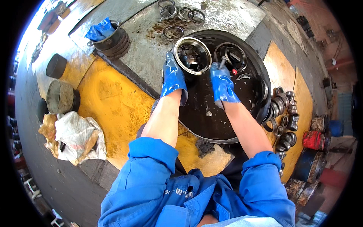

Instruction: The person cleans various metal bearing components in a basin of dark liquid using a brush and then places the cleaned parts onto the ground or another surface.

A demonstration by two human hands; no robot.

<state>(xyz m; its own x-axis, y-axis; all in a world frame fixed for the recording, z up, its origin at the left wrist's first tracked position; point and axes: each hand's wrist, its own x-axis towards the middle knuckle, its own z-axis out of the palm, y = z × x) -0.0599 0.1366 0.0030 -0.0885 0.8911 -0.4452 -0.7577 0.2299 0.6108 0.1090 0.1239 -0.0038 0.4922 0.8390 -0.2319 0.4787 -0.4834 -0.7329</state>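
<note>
My left hand [173,75], in a blue rubber glove, is closed against the side of a shiny metal cylinder [207,52], which is tilted so its open mouth shows dark metal parts inside. My right hand [222,81], also gloved in blue, has its fingers closed around a small tool with a grey tip [223,61]; a red piece [234,72] shows just beside the fingers. Both hands are over a large round black basin [266,94] holding dark, oily liquid. Beyond my right hand, metal rings [245,56] rest in the basin.
Several loose metal rings [174,33] lie on the oil-stained floor beyond the basin. Bearing-like rings [279,104] cluster at the right. On the left stand a dark pot [113,44] with a blue glove on it, a grey cylinder [60,97] and a crumpled white sack [80,132].
</note>
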